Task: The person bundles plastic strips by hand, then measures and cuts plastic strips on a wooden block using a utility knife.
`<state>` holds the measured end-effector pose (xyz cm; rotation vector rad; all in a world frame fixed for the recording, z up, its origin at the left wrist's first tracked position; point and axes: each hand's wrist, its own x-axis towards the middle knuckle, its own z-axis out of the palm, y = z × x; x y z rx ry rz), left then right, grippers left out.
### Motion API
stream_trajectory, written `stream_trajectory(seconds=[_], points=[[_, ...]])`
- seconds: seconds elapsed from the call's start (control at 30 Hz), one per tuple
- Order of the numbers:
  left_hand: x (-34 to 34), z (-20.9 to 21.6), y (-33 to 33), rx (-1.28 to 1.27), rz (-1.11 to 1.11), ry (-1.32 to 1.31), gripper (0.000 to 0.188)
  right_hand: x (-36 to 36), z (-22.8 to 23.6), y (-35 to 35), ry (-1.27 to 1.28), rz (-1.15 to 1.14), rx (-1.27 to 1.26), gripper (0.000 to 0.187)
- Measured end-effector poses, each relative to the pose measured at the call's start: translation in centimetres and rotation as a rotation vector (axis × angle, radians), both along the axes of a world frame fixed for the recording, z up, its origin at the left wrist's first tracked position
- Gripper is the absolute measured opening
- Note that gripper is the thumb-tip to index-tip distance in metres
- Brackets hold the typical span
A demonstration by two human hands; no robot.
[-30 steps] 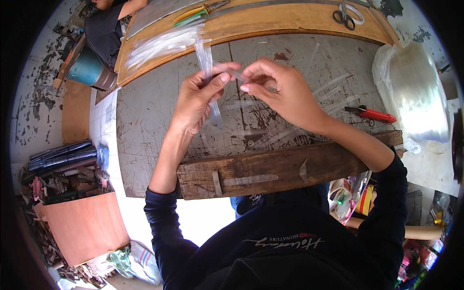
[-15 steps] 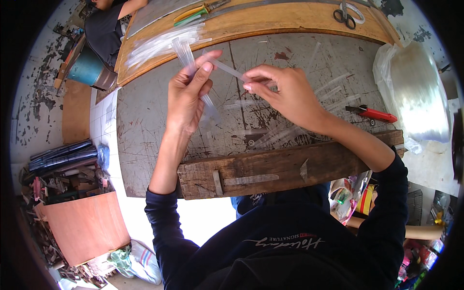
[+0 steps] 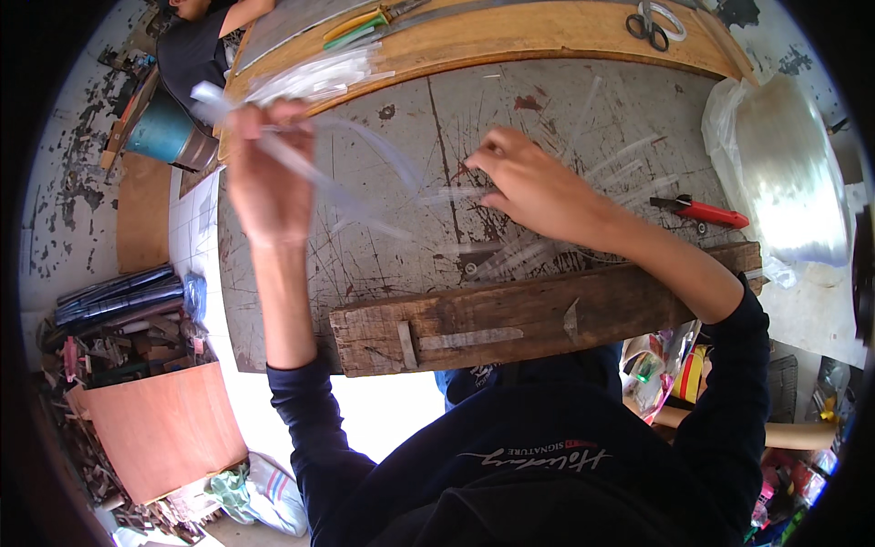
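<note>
My left hand (image 3: pixel 273 187), smeared by motion, is closed round several clear plastic strips (image 3: pixel 328 190) at the left of the grey worktable (image 3: pixel 365 273). Their ends stick out past both sides of the fist, and one thin strip (image 3: pixel 378 150) curves away to the right. Over the middle of the table hovers my right hand (image 3: pixel 542 187), thumb and forefinger apart, with nothing visible between them. Loose clear strips (image 3: pixel 624 170) lie scattered beneath and beside it. A heap of similar strips (image 3: pixel 319 75) rests on the wooden board beyond my left hand.
A red-handled cutter (image 3: pixel 711 215) lies to the right. Along the near edge runs a thick wooden beam (image 3: pixel 456 333). Black scissors (image 3: pixel 648 32) and a tape roll are on the far wooden board (image 3: pixel 510 46). A large clear plastic coil (image 3: pixel 788 173) stands right; another person sits far left.
My left hand has swung left with the strips, toward the heap. The strip stretched between both hands has left my right fingers, which have parted and shifted slightly right.
</note>
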<state>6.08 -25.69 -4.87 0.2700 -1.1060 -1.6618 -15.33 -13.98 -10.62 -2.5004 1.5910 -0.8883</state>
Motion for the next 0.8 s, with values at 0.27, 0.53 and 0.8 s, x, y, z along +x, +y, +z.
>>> stream_trajectory(seconds=[0.27, 0.53, 0.8], points=[[6.2, 1.3, -3.5, 0.002, -0.056, 0.345, 0.023, -0.1, 0.1, -0.3, -0.141, 0.041, 0.398, 0.014], [2.6, 0.3, -1.8, 0.019, -0.086, 0.179, 0.017, 0.3, 0.5, 0.0, -0.071, 0.012, 0.364, 0.02], [-0.2, -1.3, -0.3, 0.073, -0.118, -0.024, 0.016, 0.4, 0.7, -0.8, -0.359, 0.1, 0.299, 0.012]])
